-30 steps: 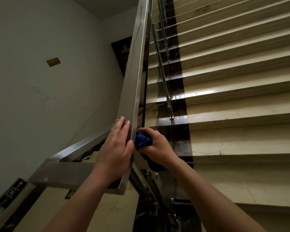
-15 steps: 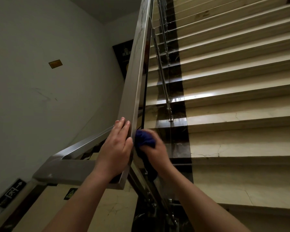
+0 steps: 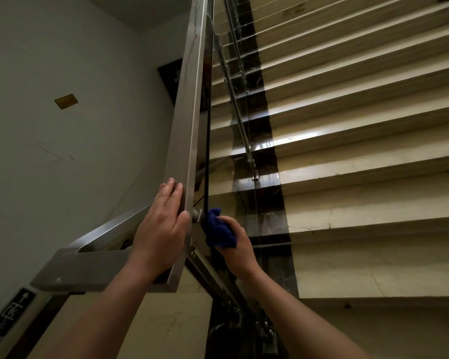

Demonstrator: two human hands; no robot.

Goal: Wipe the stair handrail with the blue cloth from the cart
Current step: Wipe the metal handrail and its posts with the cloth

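A flat steel handrail (image 3: 189, 104) climbs from a lower corner up along the glass balustrade of the stairs. My left hand (image 3: 163, 226) lies flat on its top face near the corner, fingers together and wrapped over the edge. My right hand (image 3: 235, 244) grips a bunched dark blue cloth (image 3: 218, 229) and presses it against the rail's right side and the glass edge just below the rail. The cart is not in view.
Beige marble steps (image 3: 360, 161) with a dark stone border (image 3: 262, 141) rise on the right behind the glass. A grey wall (image 3: 62, 151) with a small plaque and an exit sign (image 3: 11, 310) stands on the left. A lower rail section (image 3: 109, 226) slopes down left.
My right hand with the cloth has slid down along the rail's right side, and the cloth now shows more above the fingers. My left hand has stayed on the rail.
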